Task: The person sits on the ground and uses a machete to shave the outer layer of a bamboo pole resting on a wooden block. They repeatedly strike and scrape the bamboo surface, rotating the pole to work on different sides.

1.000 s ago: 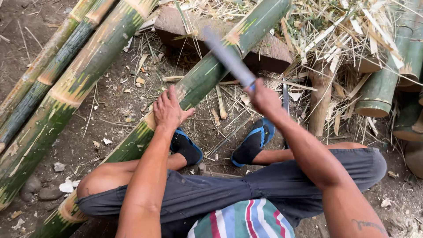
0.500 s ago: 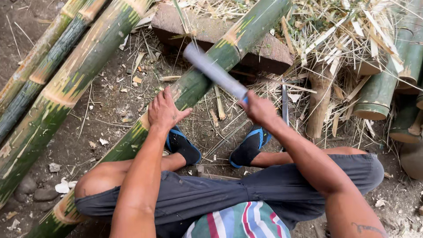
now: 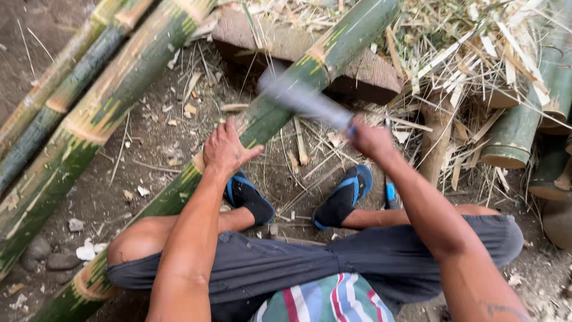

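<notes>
Green bamboo pole [image 3: 280, 107] lies slanted across a wooden block [image 3: 363, 71]; left hand [image 3: 225, 149] rests open on the pole, right hand [image 3: 370, 138] beside it grips a blurred machete [image 3: 304, 98].

Three more bamboo poles [image 3: 89, 119] lie slanting at ten o'clock; a flat stone slab [image 3: 363, 74] sits at twelve; cut bamboo stubs [image 3: 515, 134] and dry splinters [image 3: 465, 53] crowd two o'clock; pebbles [image 3: 50, 256] at eight

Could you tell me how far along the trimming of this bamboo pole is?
Shavings and splinters litter the ground, so some chopping looks done. In hand: the left hand steadies the green bamboo pole on the wooden block, while the right hand swings a blurred blade. The pole remains whole.
</notes>
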